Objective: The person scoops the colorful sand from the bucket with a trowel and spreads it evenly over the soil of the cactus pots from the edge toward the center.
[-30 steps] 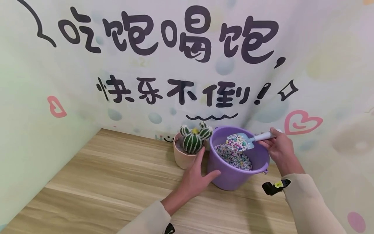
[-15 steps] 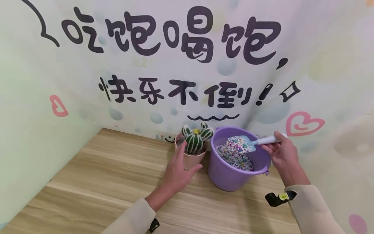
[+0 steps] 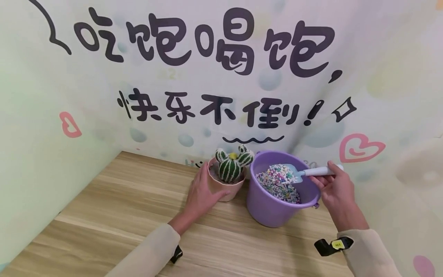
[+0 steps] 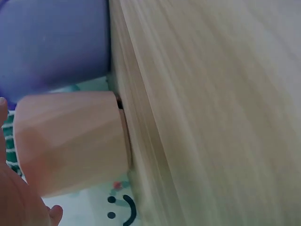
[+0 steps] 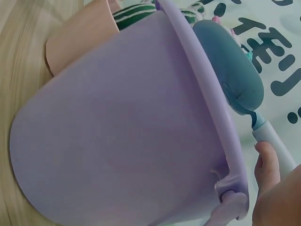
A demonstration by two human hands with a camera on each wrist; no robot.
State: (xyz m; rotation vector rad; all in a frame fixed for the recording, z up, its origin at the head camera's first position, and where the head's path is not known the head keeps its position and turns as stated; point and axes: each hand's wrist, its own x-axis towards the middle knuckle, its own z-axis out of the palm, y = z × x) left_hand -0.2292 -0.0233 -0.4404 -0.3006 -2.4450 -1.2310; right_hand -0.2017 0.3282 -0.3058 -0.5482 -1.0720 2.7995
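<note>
Head cam: mid-scoop imo, my right grip [image 3: 336, 190] pinching the loaded scoop [image 3: 317, 171], left grip [image 3: 202, 195] cupping the pot [image 3: 234, 188], next needs steadiness

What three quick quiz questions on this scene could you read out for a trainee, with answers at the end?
1. Which hand holds the shovel?
2. True or false: the left hand is closer to the pot than to the bucket.
3. The cactus stands in the: A) bucket, B) pot, C) shovel.

Key: 1: the right hand; 2: true; 3: B.
</note>
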